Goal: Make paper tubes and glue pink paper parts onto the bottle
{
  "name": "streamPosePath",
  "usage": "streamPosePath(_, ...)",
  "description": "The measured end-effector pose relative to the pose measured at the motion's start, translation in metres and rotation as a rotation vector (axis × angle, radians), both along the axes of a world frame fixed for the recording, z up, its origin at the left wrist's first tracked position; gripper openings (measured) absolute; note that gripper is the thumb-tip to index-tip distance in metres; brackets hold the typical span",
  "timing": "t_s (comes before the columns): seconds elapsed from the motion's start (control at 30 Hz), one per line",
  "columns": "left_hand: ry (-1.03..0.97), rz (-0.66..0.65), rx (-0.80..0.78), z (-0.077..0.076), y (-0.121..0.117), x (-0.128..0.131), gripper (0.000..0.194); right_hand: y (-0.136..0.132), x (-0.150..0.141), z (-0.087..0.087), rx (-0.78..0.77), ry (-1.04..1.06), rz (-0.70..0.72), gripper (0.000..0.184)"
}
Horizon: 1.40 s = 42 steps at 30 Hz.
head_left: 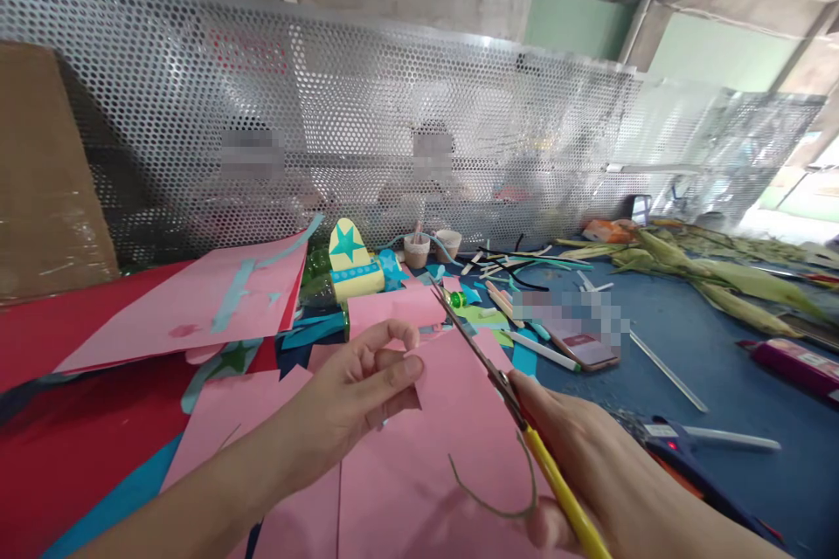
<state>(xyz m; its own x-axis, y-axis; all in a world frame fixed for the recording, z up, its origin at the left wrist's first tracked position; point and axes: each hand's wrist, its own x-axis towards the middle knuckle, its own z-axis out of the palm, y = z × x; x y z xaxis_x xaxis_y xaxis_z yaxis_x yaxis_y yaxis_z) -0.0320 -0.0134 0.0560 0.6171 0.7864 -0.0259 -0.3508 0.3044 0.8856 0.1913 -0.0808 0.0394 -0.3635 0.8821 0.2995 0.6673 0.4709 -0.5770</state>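
Observation:
My left hand pinches the edge of a piece of pink paper between thumb and fingers. In my right hand is a pair of scissors with yellow handles, its dark blades pointing up and away, alongside the right part of the pink paper. Whether the blades touch the paper I cannot tell. A thin greenish curved strand hangs by my right hand, over larger pink sheets on the table.
Ahead lie a green bottle with a yellow star-decorated paper, two small cups and a phone. To the right are a glue gun, a purple tube and corn husks. Pink and red sheets lie left, before a perforated metal screen.

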Motion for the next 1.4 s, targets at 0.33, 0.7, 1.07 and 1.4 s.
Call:
streamPosePath(0.33, 0.138, 0.006, 0.062, -0.005, 0.006, 0.002, 0.029, -0.001, 0.009, -0.006, 0.06, -0.103, -0.109, 0.07)
streamPosePath(0.7, 0.556, 0.039, 0.549, -0.02, 0.019, -0.008, 0.013, 0.062, 0.034, -0.025, -0.188, -0.685, -0.414, 0.027)
streamPosePath(1.07, 0.693, 0.125, 0.923, -0.003, 0.001, -0.002, 0.007, 0.03, -0.002, 0.022, 0.139, -0.004, 0.01, 0.022)
streamPosePath(1.4, 0.822, 0.411, 1.618, -0.016, -0.006, -0.008, 0.016, 0.026, -0.005, 0.016, 0.367, -0.036, 0.041, 0.013)
